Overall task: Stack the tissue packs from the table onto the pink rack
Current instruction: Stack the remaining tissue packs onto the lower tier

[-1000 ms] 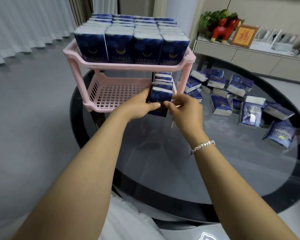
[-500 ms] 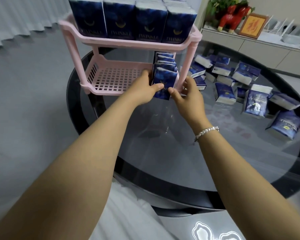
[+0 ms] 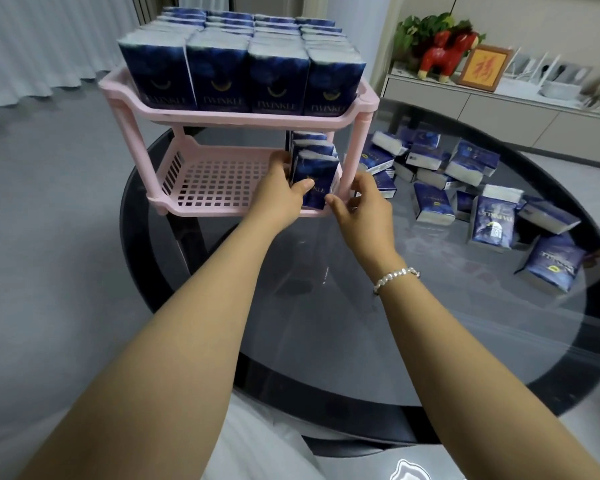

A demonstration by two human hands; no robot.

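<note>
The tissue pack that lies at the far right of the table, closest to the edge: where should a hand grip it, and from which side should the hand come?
This tissue pack lies flat and tilted on the glass table, printed face up, apart from the heap. Probably best to come from above and pinch its two long side edges across the narrow width. The soft wrap should give a little, and no neighbour blocks the fingers there.

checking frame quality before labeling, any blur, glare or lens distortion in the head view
Head view: wide-angle bending curves the glass table rim and stretches both forearms; the tabletop mirrors pale room light; the far right edge by the sideboard is smeared; the pink rack and its front tissue packs are sharp enough to read the print.
</note>
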